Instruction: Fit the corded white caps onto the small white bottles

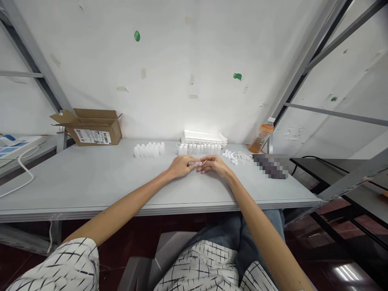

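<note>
Both my hands meet over the grey table, near its middle. My left hand (181,165) is closed on a small white plastic bottle (195,163) that lies on its side, its far end pointing right. Against that end, my right hand (214,165) pinches a thin white cord (205,161); whether a cap is also between its fingers I cannot make out. Just beyond my hands stands a row of white bottles (200,149) with cords at their tops. To the left is a block of several plain white bottles (148,150). On the right lie small white caps (232,155) and a tangle of white cords (244,157).
A stack of white trays (204,137) sits against the wall behind the row. An opened cardboard box (97,131) stands at the back left. An orange drink bottle (261,138) leans at the back right, near a blurred dark item (271,166). Metal posts flank the table.
</note>
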`<state>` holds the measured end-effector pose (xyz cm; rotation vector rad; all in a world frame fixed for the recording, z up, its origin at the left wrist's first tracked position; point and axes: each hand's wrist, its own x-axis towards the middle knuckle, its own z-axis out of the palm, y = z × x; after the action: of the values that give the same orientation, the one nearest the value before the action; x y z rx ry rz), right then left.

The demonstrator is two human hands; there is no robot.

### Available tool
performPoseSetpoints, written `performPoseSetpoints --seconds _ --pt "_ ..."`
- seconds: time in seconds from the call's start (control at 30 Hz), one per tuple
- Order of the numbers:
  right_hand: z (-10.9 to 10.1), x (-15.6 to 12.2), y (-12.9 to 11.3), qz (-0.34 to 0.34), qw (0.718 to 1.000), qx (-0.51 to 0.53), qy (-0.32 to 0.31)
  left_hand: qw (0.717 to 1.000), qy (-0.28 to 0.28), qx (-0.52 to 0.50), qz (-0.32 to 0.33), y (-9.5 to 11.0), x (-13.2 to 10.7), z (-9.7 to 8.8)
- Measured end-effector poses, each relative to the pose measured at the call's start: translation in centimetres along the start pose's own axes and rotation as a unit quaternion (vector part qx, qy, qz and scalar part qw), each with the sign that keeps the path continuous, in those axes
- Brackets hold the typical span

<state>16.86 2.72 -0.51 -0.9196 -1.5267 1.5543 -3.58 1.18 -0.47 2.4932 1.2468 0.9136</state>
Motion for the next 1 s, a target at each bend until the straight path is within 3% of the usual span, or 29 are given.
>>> performPoseSetpoints --seconds 0.17,0.33,0.6,1.0 --pt "-0.1 0.09 0.12 0.004 1.0 -0.007 -0.013 1.0 0.003 0.023 0.014 0.0 -0.07 0.14" --pt "0.01 0.19 0.23 0.01 1.0 -0.015 -0.024 0.999 0.015 0.02 -0.02 0.25 -0.13 0.07" --pt "0.02 0.21 0.08 -0.012 1.0 -0.021 0.009 0.996 -0.047 0.049 -0.05 0.3 -0.04 -0.04" --pt "-0.03 0.73 0.95 -0.021 0.995 -0.095 0.008 0.994 -0.069 0.08 -0.009 0.32 -0.1 -0.05"
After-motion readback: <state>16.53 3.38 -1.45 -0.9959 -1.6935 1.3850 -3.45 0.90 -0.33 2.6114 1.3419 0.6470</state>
